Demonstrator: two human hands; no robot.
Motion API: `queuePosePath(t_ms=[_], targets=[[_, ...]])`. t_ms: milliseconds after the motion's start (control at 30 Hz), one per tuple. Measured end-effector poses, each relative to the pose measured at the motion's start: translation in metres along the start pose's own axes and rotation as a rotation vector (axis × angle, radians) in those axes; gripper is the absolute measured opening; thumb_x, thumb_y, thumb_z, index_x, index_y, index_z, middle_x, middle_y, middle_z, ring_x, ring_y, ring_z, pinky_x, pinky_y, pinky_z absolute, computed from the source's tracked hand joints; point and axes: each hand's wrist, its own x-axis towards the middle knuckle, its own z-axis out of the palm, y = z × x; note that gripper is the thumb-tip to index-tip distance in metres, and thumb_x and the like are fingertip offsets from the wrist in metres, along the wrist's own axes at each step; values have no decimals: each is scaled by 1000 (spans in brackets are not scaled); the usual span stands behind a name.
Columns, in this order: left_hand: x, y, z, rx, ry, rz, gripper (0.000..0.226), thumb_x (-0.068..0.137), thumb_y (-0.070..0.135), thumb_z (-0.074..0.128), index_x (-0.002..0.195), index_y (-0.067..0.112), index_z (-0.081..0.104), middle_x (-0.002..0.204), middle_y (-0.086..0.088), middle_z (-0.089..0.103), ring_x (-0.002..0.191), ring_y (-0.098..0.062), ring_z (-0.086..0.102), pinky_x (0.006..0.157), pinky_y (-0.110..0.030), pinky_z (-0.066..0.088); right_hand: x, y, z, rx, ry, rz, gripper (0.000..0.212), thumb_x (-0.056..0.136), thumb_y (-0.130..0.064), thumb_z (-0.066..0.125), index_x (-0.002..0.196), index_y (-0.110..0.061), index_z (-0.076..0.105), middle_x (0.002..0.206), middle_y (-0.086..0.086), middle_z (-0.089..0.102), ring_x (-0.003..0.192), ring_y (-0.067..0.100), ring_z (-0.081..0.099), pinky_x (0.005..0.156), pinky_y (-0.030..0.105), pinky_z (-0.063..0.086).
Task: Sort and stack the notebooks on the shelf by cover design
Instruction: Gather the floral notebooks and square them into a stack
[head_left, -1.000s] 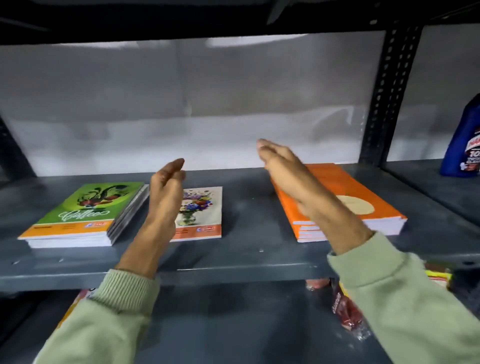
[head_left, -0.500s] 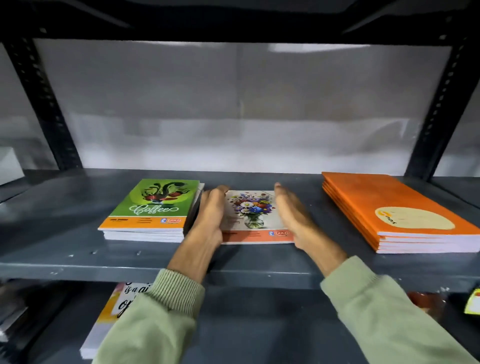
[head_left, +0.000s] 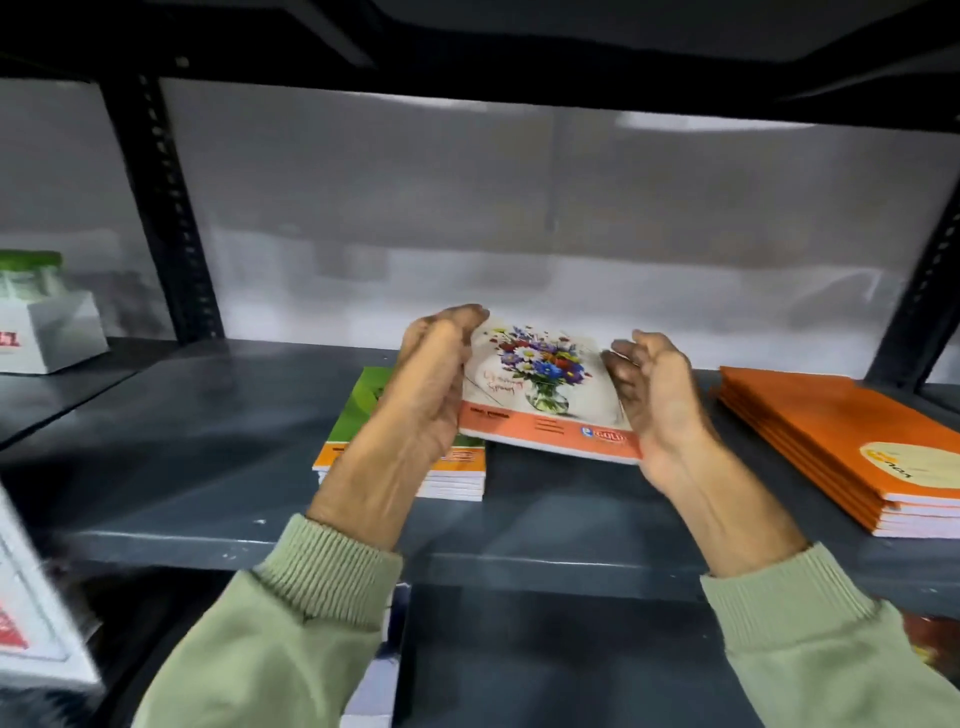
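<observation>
A: Floral notebook (head_left: 545, 395), where is it?
B: Off the shelf (head_left: 208, 441), held tilted with its far edge higher, above the gap between the green stack and the orange stack. White cover, flower vase print, orange band along the near edge.

A: Grip state?
B: Left hand (head_left: 426, 384) clamps the notebook's left edge, fingers curled over the top corner. Right hand (head_left: 654, 395) is on the right edge, palm against the side, fingers bent round it. So both hands closed on that one notebook.

A: Single book or several?
B: Near edge looks thin, can't tell the count.

A: Neighbours?
B: Green notebook stack (head_left: 358, 415) lies flat on the shelf just left of and below the held one, partly hidden by the left wrist. Orange notebook stack (head_left: 841, 441) lies flat at the right, well apart from the hands, with a cream oval label near its front corner.

A: Further out?
B: Pale green sleeves (head_left: 291, 623) on both arms. White box (head_left: 47, 332) in the next bay at far left, past the black perforated upright (head_left: 166, 208). Blurred white item at the lower left edge, unreadable.
</observation>
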Motion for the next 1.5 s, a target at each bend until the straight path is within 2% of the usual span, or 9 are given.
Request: queuePosePath(t_ms=[133, 233, 367, 467, 567, 733, 1000, 1167, 1500], targets=[[6, 26, -56, 34, 26, 37, 37, 93, 18, 57, 127, 5, 58, 88, -4, 80, 61, -9, 75, 46, -20, 55, -4, 24, 60, -44, -97, 38, 26, 94, -34, 46, 76, -18, 55, 54, -2, 67, 38, 10, 63, 36, 15, 45], [16, 27, -91, 88, 78, 10, 32, 95, 18, 56, 123, 4, 62, 63, 7, 77, 50, -2, 71, 38, -14, 50, -12, 53, 95, -140, -114, 109, 32, 92, -39, 47, 102, -13, 62, 94, 13, 73, 75, 29, 72, 59, 32, 56], [31, 6, -119, 157, 151, -132, 38, 91, 27, 64, 124, 8, 62, 89, -5, 76, 61, -13, 71, 41, -18, 52, -15, 82, 107, -374, -88, 68, 25, 94, -34, 43, 101, -18, 62, 114, 19, 68, 104, 35, 68, 83, 47, 57], [40, 11, -128, 256, 113, -52, 40, 88, 48, 56, 118, 22, 65, 104, 6, 77, 88, -3, 73, 66, -14, 51, -8, 78, 99, -397, -81, 33, 37, 94, -41, 41, 113, -15, 59, 106, 26, 66, 80, 11, 70, 60, 25, 54], [54, 14, -135, 295, 194, 38, 53, 93, 51, 45, 140, 28, 50, 147, 4, 52, 136, -20, 44, 98, -29, 36, 6, 69, 91, -487, 30, -56, 47, 96, -46, 38, 132, -20, 51, 123, -5, 56, 98, 4, 55, 74, 23, 39], [55, -4, -126, -2, -59, -342, 59, 98, 55, 36, 115, 4, 63, 98, -17, 77, 77, -36, 75, 53, -37, 61, 7, 86, 97, -428, -123, 204, 35, 98, -35, 39, 98, -12, 65, 87, 15, 69, 60, 25, 67, 52, 26, 48], [60, -8, -130, -39, -203, -305, 55, 101, 50, 30, 98, 6, 63, 78, -19, 79, 66, -35, 76, 46, -38, 59, 16, 92, 98, -393, -126, 337, 38, 94, -43, 44, 94, -11, 65, 71, 15, 72, 51, 29, 67, 53, 31, 55], [27, -9, -152, 235, -234, -126, 49, 92, 60, 48, 92, 23, 80, 83, 1, 81, 79, -17, 78, 56, -26, 60, 40, 83, 96, -477, -129, 229, 53, 97, -48, 36, 110, -5, 65, 101, 24, 73, 80, 35, 68, 83, 43, 54], [-1, -21, -178, 609, -233, 165, 84, 57, 23, 89, 135, 16, 57, 109, 8, 77, 104, -10, 71, 96, -22, 51, 70, 88, 98, -741, -180, 9, 33, 93, -17, 48, 104, 8, 67, 96, 24, 75, 89, 39, 73, 83, 54, 55]])
